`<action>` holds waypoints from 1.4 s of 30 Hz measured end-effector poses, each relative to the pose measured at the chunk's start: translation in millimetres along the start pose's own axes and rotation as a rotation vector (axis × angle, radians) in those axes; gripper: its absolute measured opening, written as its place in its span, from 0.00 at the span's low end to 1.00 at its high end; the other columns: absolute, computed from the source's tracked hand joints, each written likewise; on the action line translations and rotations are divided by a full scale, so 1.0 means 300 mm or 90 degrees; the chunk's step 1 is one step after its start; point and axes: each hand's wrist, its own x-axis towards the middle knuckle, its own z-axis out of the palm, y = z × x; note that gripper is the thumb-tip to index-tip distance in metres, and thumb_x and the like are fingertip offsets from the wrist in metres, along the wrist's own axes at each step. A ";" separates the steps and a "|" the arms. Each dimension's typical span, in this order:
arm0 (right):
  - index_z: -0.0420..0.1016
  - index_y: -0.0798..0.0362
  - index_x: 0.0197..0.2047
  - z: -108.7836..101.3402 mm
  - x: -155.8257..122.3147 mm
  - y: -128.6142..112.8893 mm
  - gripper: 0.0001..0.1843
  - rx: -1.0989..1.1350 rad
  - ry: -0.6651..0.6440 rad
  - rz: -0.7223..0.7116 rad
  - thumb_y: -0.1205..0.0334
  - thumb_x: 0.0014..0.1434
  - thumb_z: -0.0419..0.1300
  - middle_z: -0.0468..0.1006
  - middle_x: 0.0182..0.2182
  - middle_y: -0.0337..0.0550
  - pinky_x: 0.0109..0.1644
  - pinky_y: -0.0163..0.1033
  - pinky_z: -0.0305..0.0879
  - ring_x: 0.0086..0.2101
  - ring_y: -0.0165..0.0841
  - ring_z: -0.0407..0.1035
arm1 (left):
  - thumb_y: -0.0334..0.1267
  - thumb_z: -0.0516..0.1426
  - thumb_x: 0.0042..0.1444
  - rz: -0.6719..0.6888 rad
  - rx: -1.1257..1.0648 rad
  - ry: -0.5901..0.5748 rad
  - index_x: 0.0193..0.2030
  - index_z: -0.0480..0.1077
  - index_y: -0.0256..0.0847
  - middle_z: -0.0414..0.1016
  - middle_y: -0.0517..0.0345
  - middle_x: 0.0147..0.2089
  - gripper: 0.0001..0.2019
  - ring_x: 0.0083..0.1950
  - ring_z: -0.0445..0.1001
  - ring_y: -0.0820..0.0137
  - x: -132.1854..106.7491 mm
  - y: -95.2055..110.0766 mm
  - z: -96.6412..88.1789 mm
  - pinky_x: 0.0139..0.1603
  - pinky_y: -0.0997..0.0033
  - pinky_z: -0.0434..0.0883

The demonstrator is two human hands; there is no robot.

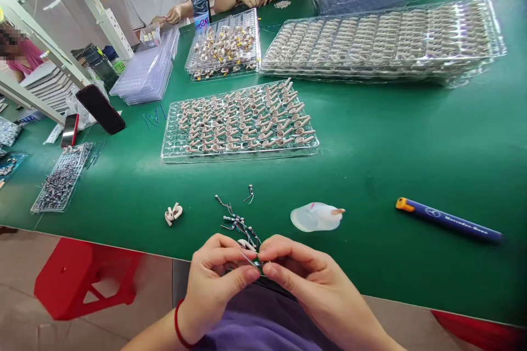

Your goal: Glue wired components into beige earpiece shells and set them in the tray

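Note:
At the table's near edge, my left hand point(220, 271) pinches a small wired electronic part point(256, 264) between thumb and forefinger. My right hand point(302, 271) meets it from the other side, its thumb and fingertips closed on the same part or its thin wires. Fingertips hide most of it. Just beyond them lie several tiny circuit boards with wires point(234, 221) and a curved white plastic piece point(246, 244). A few beige earphone-like shells point(173, 213) rest to the left. Right of the loose boards, a translucent squeeze bottle point(315, 217) lies on its side.
A clear tray of beige shells point(239, 120) stands mid-table, with larger stacked trays point(382, 44) behind. A blue cutter knife point(448, 220) lies right. Left are a phone point(100, 109) and a tray of dark parts point(61, 181). Co-workers sit opposite; a red stool point(78, 279) stands below.

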 end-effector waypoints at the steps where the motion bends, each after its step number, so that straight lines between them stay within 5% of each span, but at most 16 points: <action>1: 0.80 0.51 0.29 0.004 -0.003 -0.003 0.09 -0.013 0.008 -0.029 0.55 0.51 0.69 0.77 0.26 0.40 0.30 0.30 0.72 0.27 0.29 0.72 | 0.38 0.69 0.47 -0.017 -0.020 0.005 0.35 0.82 0.49 0.74 0.57 0.33 0.07 0.33 0.72 0.74 -0.003 -0.002 0.004 0.32 0.78 0.69; 8: 0.80 0.50 0.30 0.020 -0.030 -0.007 0.03 -0.100 0.058 -0.194 0.61 0.54 0.67 0.78 0.26 0.42 0.30 0.31 0.74 0.28 0.31 0.74 | 0.38 0.69 0.47 -0.004 -0.048 0.037 0.33 0.82 0.51 0.73 0.58 0.33 0.05 0.33 0.71 0.75 -0.020 -0.018 0.016 0.33 0.77 0.69; 16: 0.79 0.51 0.31 0.022 -0.063 -0.008 0.02 -0.186 0.097 -0.259 0.64 0.55 0.66 0.78 0.25 0.42 0.28 0.30 0.73 0.27 0.31 0.73 | 0.30 0.65 0.51 0.248 0.200 0.078 0.38 0.81 0.52 0.73 0.59 0.33 0.10 0.32 0.72 0.75 -0.047 0.019 0.015 0.28 0.79 0.70; 20: 0.78 0.51 0.30 0.014 -0.072 -0.004 0.03 -0.191 0.106 -0.247 0.63 0.56 0.66 0.77 0.25 0.42 0.28 0.30 0.72 0.27 0.31 0.73 | 0.29 0.65 0.51 0.286 0.247 0.078 0.39 0.80 0.51 0.73 0.59 0.33 0.12 0.32 0.73 0.75 -0.052 0.020 -0.010 0.30 0.80 0.72; 23: 0.78 0.50 0.31 0.005 -0.074 0.000 0.03 -0.191 0.128 -0.255 0.63 0.56 0.66 0.77 0.25 0.42 0.28 0.30 0.72 0.27 0.31 0.73 | 0.29 0.65 0.51 0.233 0.192 0.120 0.37 0.80 0.51 0.73 0.60 0.33 0.11 0.32 0.73 0.75 -0.053 0.004 -0.030 0.30 0.80 0.72; 29: 0.77 0.49 0.37 -0.012 -0.082 0.011 0.06 -0.208 0.111 -0.301 0.69 0.57 0.63 0.76 0.29 0.42 0.29 0.30 0.72 0.29 0.30 0.72 | 0.40 0.67 0.49 -0.084 -0.040 0.121 0.41 0.81 0.49 0.72 0.57 0.41 0.11 0.38 0.79 0.70 -0.042 -0.011 -0.027 0.40 0.73 0.76; 35: 0.75 0.47 0.41 -0.018 -0.091 0.014 0.12 -0.258 0.075 -0.336 0.74 0.58 0.61 0.75 0.32 0.41 0.30 0.29 0.71 0.30 0.29 0.72 | 0.41 0.71 0.41 -0.195 -0.158 0.085 0.29 0.81 0.42 0.73 0.60 0.31 0.09 0.34 0.77 0.74 -0.027 0.015 0.004 0.36 0.79 0.73; 42: 0.75 0.48 0.40 -0.022 -0.094 -0.001 0.11 -0.284 0.066 -0.338 0.73 0.57 0.61 0.75 0.31 0.42 0.29 0.31 0.71 0.29 0.31 0.73 | 0.42 0.72 0.39 -0.303 -0.205 0.085 0.30 0.81 0.40 0.82 0.52 0.33 0.12 0.33 0.77 0.73 -0.026 0.015 0.012 0.33 0.79 0.72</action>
